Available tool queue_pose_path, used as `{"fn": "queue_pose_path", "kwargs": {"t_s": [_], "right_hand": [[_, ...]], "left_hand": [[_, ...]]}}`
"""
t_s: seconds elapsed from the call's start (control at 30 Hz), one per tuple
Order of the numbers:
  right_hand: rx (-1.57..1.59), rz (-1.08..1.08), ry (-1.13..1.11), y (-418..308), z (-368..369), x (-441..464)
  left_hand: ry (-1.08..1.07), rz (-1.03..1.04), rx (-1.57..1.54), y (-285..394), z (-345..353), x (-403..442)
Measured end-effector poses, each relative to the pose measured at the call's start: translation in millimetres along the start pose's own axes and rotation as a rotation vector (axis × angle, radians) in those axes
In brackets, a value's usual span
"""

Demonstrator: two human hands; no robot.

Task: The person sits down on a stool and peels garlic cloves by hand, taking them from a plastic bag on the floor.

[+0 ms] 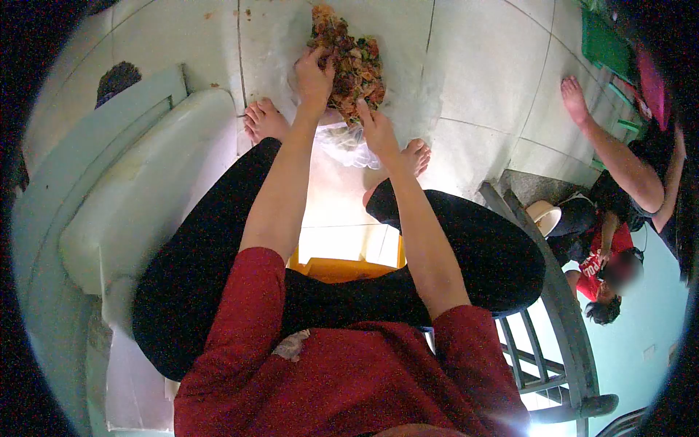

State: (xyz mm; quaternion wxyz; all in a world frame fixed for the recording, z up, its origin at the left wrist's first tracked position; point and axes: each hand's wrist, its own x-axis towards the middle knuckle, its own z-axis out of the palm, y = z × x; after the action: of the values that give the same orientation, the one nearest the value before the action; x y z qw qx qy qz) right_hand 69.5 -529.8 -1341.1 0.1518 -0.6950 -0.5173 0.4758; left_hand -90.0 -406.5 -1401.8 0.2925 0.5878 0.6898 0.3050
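Observation:
A heap of small mixed red, orange, brown and green bits (358, 69) lies on a spread clear plastic bag (349, 149) on the floor; I cannot tell exactly what the bits are. My left hand (314, 79) is at the heap's left side, its fingers bent into the bits, and what they pinch is hidden. At the lower right edge of the heap, my right hand (377, 131) has its thumb raised and its fingers curled at the plastic bag. My bare feet are on either side of the bag.
Under my legs is a yellow-orange plastic object (346, 269). A long pale rounded object (153, 197) stands at left. Dark railings (546, 284) are at right, near a person in red (619, 240) and another person's bare leg (619, 153). Green plastic items (608, 47) sit at upper right.

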Motion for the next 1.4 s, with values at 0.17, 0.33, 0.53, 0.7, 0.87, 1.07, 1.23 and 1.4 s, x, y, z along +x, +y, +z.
{"fn": "queue_pose_path", "kwargs": {"t_s": [0.17, 0.33, 0.53, 0.7, 0.87, 1.07, 1.23, 1.4], "right_hand": [[0.173, 0.274, -0.096, 17, 7, 18], [0.793, 0.667, -0.411, 18, -5, 20], [0.144, -0.257, 0.267, 82, 50, 10], [0.832, 0.638, -0.408, 21, -10, -7], [0.391, 0.156, -0.280, 108, 47, -2], [1.038, 0.751, -0.422, 54, 17, 62], [0.079, 0.085, -0.205, 58, 52, 60], [-0.168, -0.017, 0.044, -23, 14, 33]], "left_hand": [[-0.005, 0.015, -0.083, 10, -9, 3], [-0.048, -0.041, -0.047, 42, -33, 4], [0.008, -0.015, -0.095, 36, -22, 6], [0.028, 0.033, -0.100, 19, -11, 4], [0.037, 0.074, -0.031, 28, -17, 3], [0.035, 0.053, -0.076, 31, -17, 2], [-0.007, -0.014, -0.038, 23, -9, 0], [0.009, 0.019, -0.038, 22, -6, 3]]}}
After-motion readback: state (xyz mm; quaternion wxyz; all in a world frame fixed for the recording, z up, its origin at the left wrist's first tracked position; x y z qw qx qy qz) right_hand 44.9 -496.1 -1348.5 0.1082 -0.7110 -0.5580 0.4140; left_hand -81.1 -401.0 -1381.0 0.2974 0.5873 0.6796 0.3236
